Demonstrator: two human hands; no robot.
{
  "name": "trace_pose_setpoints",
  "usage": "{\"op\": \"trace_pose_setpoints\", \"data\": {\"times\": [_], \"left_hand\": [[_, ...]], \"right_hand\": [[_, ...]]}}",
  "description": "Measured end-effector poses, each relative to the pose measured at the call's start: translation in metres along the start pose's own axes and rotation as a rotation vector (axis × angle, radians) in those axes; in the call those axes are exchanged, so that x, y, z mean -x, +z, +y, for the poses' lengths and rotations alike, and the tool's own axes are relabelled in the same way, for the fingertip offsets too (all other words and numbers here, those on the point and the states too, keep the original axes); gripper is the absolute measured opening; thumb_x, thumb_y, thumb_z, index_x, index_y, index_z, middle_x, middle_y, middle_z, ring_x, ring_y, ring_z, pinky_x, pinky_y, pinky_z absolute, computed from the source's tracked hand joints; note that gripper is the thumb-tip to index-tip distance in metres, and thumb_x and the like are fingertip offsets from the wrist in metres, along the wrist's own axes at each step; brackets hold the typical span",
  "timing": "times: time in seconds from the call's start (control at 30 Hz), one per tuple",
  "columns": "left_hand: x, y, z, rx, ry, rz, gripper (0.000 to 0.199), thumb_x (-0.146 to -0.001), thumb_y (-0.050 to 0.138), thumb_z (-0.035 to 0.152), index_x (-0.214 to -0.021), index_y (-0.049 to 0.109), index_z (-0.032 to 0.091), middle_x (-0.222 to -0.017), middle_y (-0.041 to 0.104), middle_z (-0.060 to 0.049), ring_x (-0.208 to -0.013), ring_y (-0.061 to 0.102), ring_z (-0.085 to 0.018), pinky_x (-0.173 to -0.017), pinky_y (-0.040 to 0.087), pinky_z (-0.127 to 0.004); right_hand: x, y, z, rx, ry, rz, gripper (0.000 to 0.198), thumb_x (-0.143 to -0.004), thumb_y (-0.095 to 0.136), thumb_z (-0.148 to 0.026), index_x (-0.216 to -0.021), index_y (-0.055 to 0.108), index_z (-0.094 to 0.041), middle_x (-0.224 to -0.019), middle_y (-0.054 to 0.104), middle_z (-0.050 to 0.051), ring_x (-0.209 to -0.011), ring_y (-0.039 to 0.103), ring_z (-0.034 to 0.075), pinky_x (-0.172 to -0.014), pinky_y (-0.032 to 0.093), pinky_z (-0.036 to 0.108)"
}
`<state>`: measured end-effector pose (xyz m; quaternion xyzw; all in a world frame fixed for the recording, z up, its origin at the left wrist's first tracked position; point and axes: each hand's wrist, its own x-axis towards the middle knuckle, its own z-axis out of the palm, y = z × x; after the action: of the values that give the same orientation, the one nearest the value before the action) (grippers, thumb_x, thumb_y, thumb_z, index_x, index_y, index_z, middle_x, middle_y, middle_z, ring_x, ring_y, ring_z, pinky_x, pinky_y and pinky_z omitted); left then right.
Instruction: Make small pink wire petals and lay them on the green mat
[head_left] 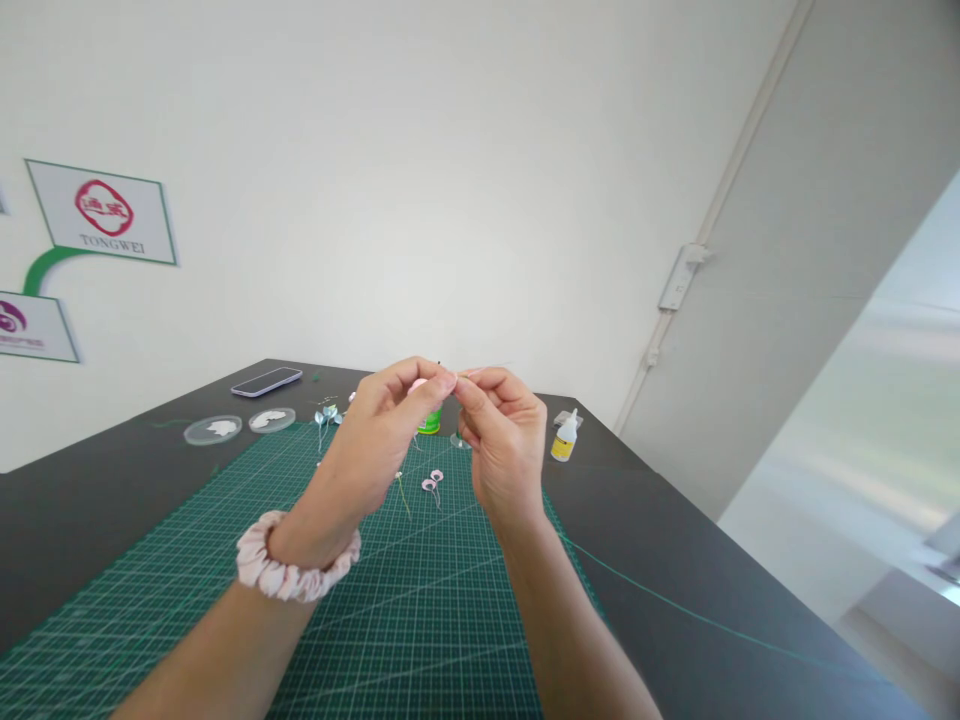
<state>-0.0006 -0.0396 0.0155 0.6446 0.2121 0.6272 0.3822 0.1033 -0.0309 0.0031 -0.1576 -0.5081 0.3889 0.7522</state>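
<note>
"What sort of place is this?"

"A craft workspace; whether it sits in an office or a workshop, I can't tell."

"Why craft?"

"A gridded green cutting mat (420, 620) lies on the dark table (660, 540), lower middle, with little pink wired flowers (433, 485) on it. A nozzle bottle (564, 440) stands right of centre."

"Not a home?"

"Upper left, the white wall (420, 170) carries logo signs, one (103, 212) reading TONGWEI. That looks like business premises."

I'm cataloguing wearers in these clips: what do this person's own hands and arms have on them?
The left hand and right hand are ungloved, and no sleeves show on the forearms. A pale pinkish, gathered fabric scrunchie circles the left wrist; the right looks bare.
</note>
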Motion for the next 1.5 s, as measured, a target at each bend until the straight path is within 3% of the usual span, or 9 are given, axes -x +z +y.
{"op": "trace_pose_setpoints", "data": {"times": [0.23, 0.4, 0.67, 0.83, 0.93, 1.2, 1.5], "left_hand": [[-0.0007, -0.0025, -0.0001, 0.024, -0.023, -0.017, 0.019, -0.081, 0.062, 0.023, -0.063, 0.060, 0.019, -0.064, 0.052, 0.002, -0.067, 0.045, -0.013, -0.066, 0.035, -0.027], [-0.0008, -0.0018, -0.0003, -0.024, 0.005, 0.029, 0.017, -0.082, 0.061, 0.024, -0.065, 0.062, 0.019, -0.065, 0.053, 0.002, -0.066, 0.043, -0.013, -0.063, 0.034, -0.028], [-0.0003, -0.0035, -0.0013, -0.087, 0.023, 0.054, 0.015, -0.082, 0.060, 0.025, -0.068, 0.064, 0.019, -0.065, 0.054, 0.001, -0.064, 0.044, -0.013, -0.061, 0.035, -0.028], [-0.0013, -0.0066, -0.0021, -0.078, 0.047, 0.112, 0.009, -0.081, 0.065, 0.027, -0.086, 0.066, 0.019, -0.079, 0.061, 0.000, -0.070, 0.052, -0.012, -0.063, 0.040, -0.025], [-0.0007, -0.0071, -0.0029, -0.066, 0.012, 0.079, 0.014, -0.079, 0.069, 0.027, -0.091, 0.068, 0.020, -0.084, 0.064, 0.000, -0.076, 0.055, -0.012, -0.066, 0.042, -0.024], [-0.0009, -0.0049, -0.0046, 0.053, -0.113, 0.037, 0.009, -0.074, 0.072, 0.025, -0.080, 0.072, 0.018, -0.076, 0.066, -0.001, -0.074, 0.057, -0.014, -0.068, 0.042, -0.027], [-0.0014, -0.0090, -0.0045, 0.068, -0.116, 0.044, 0.008, -0.072, 0.073, 0.022, -0.080, 0.074, 0.020, -0.077, 0.068, -0.001, -0.072, 0.057, -0.013, -0.065, 0.043, -0.026]], "right_hand": [[0.0001, -0.0048, -0.0007, 0.017, -0.050, -0.014, 0.007, -0.068, 0.074, -0.023, -0.067, 0.067, -0.022, -0.062, 0.063, -0.004, -0.042, 0.033, 0.005, -0.043, 0.032, 0.024], [-0.0006, -0.0058, -0.0024, 0.061, -0.032, -0.027, 0.008, -0.070, 0.073, -0.026, -0.070, 0.066, -0.021, -0.063, 0.063, -0.004, -0.043, 0.034, 0.005, -0.043, 0.030, 0.024], [-0.0014, -0.0027, -0.0014, 0.073, -0.027, -0.039, 0.010, -0.068, 0.073, -0.026, -0.067, 0.065, -0.021, -0.050, 0.051, -0.007, -0.042, 0.028, 0.005, -0.042, 0.025, 0.024], [0.0000, -0.0015, 0.0005, 0.126, -0.013, -0.034, 0.011, -0.069, 0.072, -0.028, -0.066, 0.064, -0.020, -0.045, 0.042, -0.009, -0.042, 0.025, 0.006, -0.042, 0.022, 0.024], [0.0012, -0.0012, 0.0016, 0.130, -0.029, -0.014, 0.010, -0.070, 0.070, -0.027, -0.067, 0.064, -0.019, -0.046, 0.042, -0.009, -0.042, 0.026, 0.006, -0.042, 0.022, 0.023], [0.0058, -0.0033, 0.0029, 0.214, -0.084, -0.002, 0.009, -0.073, 0.068, -0.027, -0.069, 0.064, -0.020, -0.045, 0.036, -0.010, -0.043, 0.025, 0.006, -0.042, 0.024, 0.023], [0.0050, -0.0085, -0.0010, 0.278, -0.105, -0.026, 0.009, -0.074, 0.068, -0.026, -0.067, 0.064, -0.020, -0.045, 0.036, -0.009, -0.044, 0.028, 0.007, -0.042, 0.025, 0.023]]}}
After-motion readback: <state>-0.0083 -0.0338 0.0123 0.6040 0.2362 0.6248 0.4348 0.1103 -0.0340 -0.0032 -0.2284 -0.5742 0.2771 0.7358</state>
